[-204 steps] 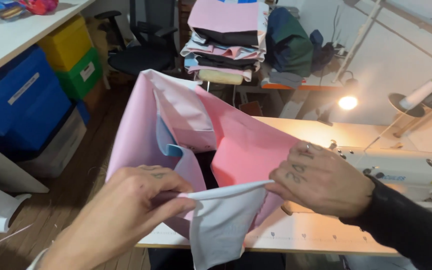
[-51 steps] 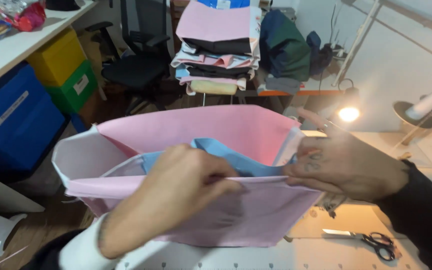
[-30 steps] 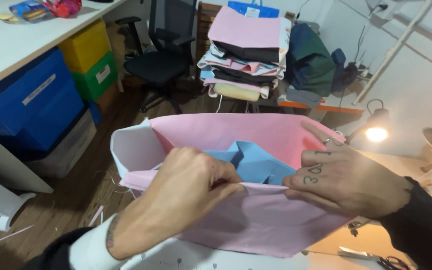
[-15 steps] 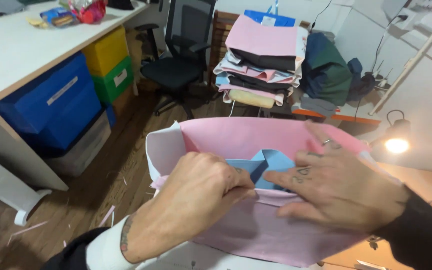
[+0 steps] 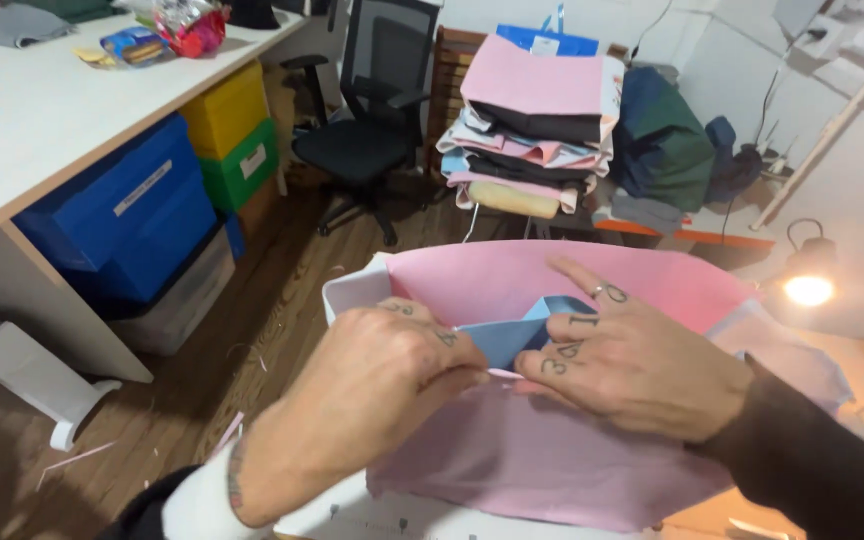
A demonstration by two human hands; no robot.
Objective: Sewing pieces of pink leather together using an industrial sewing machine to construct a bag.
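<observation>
Pink bag, sewn fabric, held up over the near edge of the table, mouth open toward the camera. White lining shows at its left corner. A blue piece sits in the mouth, between the two hands.

Left hand: fingers curled, thumb and fingertips pinching the near top edge of the bag just beside the blue piece. Grasping the pink cloth; whether it also catches the blue piece cannot be told.

Right hand: laid flatter, fingers spread over the bag's near wall, fingertips pressing on the blue piece and the pink edge under it. Pressing and pinching, not a closed fist.

Handling, as a judgement:
- Light and limp; the walls sag where unsupported and stand only where the hands hold them
- Cloth looks smooth, slightly stiff, holds a crease; not fragile
- Layers likely slide on each other, so the edges need pinching together
- Best hold: the top hem, either side of the blue piece, layers pinched through

About: lit lamp at right, stack of folded cloth behind, black office chair, blue bin under a white desk at left, wood floor
</observation>
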